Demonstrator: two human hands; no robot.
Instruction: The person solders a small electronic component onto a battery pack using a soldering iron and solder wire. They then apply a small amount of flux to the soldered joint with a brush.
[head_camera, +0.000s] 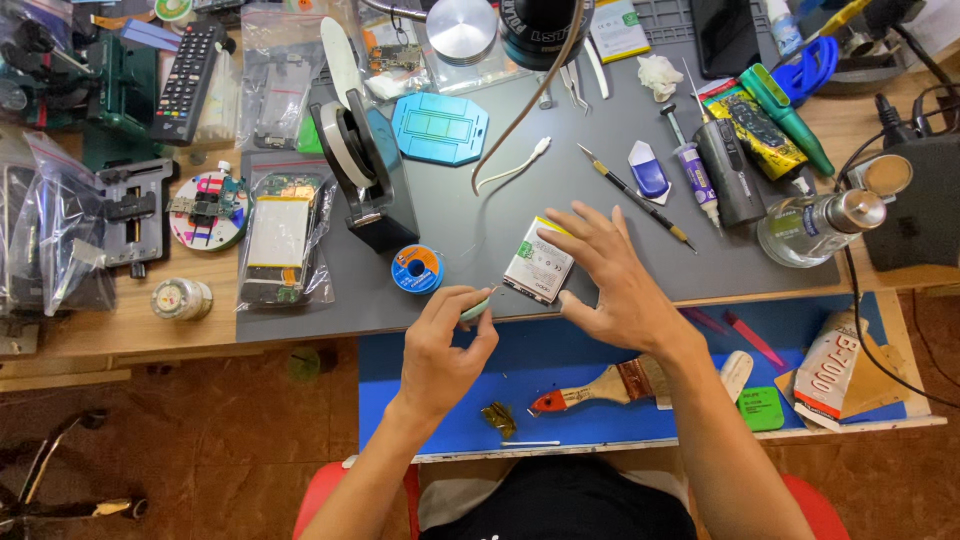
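Left hand (440, 345) pinches a pick (476, 306) at the mat's (480, 240) front edge; right hand (610, 280), fingers spread, steadies the battery (535, 268); prying seems underway; next needs edge purchase.

left hand (440, 345) pinched shut, right hand (605, 285) spread open, palm down

I count two hands, my left hand (440, 345) and right hand (600, 275), and one phone battery (538, 262) at twelve o'clock from them. At nine o'clock I see one solder spool (417, 269), at six one paintbrush (600, 385), at eleven one remote control (190, 68).
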